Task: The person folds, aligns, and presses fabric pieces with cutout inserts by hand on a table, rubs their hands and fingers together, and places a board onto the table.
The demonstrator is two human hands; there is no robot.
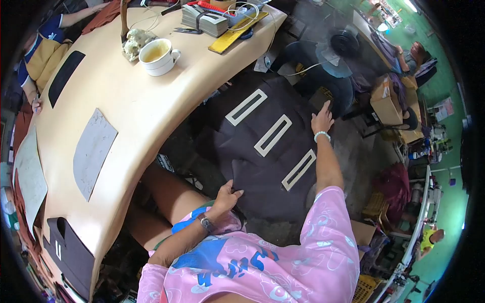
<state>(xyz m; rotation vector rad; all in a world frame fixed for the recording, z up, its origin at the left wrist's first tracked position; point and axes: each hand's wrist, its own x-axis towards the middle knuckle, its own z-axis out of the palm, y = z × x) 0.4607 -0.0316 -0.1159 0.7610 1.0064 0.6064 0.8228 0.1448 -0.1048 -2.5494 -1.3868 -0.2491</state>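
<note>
Dark cloth (pixel 242 146) lies spread in front of my knees, below the table's edge. Three pale rectangular frames with long slots rest on it in a slanting row: an upper frame (pixel 234 119), a middle frame (pixel 262 149) and a lower frame (pixel 290 185). My left hand (pixel 226 197), with a watch on the wrist, is closed at the cloth's near edge, thumb and forefinger against it. My right hand (pixel 322 120), wearing a beaded bracelet, reaches past the cloth's right side. Its fingers are spread and nothing shows in them.
The curved table (pixel 136 106) on the left bears a white cup (pixel 157 56), a grey panel (pixel 94 151), a yellow strip (pixel 237 33) and a stack of cards (pixel 204 20). A fan (pixel 345 43) and cardboard boxes (pixel 386 101) stand at right. Other people sit around.
</note>
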